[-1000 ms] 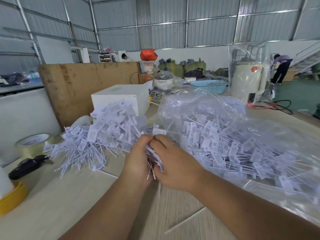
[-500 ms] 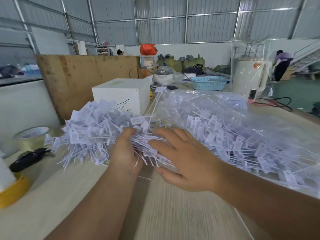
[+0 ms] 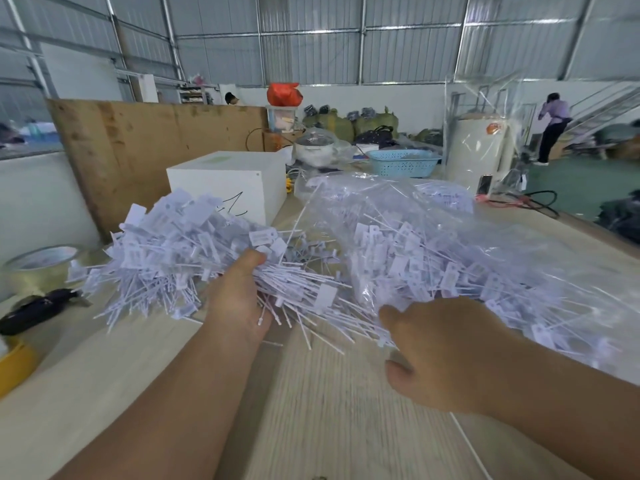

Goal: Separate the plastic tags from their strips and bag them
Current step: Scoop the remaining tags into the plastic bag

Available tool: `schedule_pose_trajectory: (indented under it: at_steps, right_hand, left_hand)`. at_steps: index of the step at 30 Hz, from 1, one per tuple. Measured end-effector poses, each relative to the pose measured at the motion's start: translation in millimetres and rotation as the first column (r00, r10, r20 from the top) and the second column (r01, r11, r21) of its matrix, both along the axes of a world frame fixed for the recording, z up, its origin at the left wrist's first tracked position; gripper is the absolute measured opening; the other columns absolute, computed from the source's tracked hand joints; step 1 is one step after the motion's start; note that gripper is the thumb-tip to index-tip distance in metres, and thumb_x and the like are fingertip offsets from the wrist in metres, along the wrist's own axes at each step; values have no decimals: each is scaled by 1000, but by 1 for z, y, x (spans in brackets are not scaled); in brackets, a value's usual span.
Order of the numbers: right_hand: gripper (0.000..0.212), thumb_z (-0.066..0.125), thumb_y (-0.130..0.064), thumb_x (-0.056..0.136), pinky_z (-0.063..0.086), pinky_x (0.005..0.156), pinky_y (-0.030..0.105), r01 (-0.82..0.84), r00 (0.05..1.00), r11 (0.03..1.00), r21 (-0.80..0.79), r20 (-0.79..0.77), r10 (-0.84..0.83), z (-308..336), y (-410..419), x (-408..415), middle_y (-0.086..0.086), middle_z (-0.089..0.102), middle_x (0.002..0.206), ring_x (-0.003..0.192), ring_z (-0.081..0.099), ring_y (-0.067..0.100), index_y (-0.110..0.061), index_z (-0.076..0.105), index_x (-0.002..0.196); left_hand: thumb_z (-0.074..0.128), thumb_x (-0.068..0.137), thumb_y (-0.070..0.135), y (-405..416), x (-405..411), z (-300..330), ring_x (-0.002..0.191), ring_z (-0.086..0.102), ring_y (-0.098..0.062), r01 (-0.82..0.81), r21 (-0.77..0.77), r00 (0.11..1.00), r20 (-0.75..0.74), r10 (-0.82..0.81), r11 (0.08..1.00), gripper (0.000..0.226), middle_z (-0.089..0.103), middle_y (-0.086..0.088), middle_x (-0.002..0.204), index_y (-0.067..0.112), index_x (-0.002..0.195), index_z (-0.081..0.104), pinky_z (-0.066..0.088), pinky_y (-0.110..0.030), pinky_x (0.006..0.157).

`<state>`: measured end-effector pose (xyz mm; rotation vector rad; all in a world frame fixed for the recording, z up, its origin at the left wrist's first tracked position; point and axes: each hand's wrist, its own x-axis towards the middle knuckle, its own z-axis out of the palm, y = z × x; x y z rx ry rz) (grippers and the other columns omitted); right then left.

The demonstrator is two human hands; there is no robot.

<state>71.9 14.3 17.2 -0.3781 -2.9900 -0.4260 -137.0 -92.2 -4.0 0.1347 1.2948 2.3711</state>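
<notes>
Right hand (image 3: 446,358) now lower, off tags (image 3: 166,258) — at bag (image 3: 467,258) edge.

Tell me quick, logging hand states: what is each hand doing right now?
Left hand: grips a bundle of white plastic tags.
Right hand: fingers curled at the clear plastic bag's edge; grip cannot be told.

A warehouse: corrugated metal walls (image 3: 311,46), stacked sacks (image 3: 346,123), worktable (image 3: 346,410).
</notes>
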Motion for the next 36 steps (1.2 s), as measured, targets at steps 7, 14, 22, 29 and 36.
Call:
schedule_pose_trajectory:
  at_steps: [7,14,22,29,36]
  right_hand:
    - [13,50,-15,80,32,53,26,210,973,935,-286,159,-170,-6,-6,-1,-8,43,78,73,48,16,-24,42,87]
    - [21,52,-7,80,33,49,25,218,974,919,-329,138,-182,-8,-3,-17,-3,48,75,67,52,15,-20,41,69]
    - [26,50,-7,85,37,51,24,230,970,876,-425,31,-240,-11,-4,-39,-3,46,73,62,48,12,-21,39,67]
    - [21,52,-10,81,36,59,31,97,985,872,-480,174,-14,-3,12,-31,10,54,81,68,47,19,5,63,91]
    - [11,46,-14,90,43,62,30,-132,990,986,-99,33,136,-18,9,-30,2,57,91,82,60,25,-14,56,94]
  left_hand:
    - [58,91,11,2,3,0,66,61,-24,52,19,999,-18,-52,998,6,59,-9,77,10,89,63,54,-37,69]
    - [61,88,10,5,4,-3,69,61,-28,37,-4,999,-21,-37,999,5,61,-11,77,8,87,66,51,-46,81]
    - [64,84,10,7,6,-5,88,54,-34,37,-41,999,-10,-37,999,15,54,-15,94,6,97,60,44,-59,92]
    - [60,87,7,5,9,-2,66,62,-28,31,-23,999,-43,-32,999,6,61,-10,72,9,83,64,54,-41,72]
    - [65,76,13,-1,9,6,59,55,-26,-21,-124,1000,-25,18,992,13,53,-12,68,8,87,63,50,-40,63]
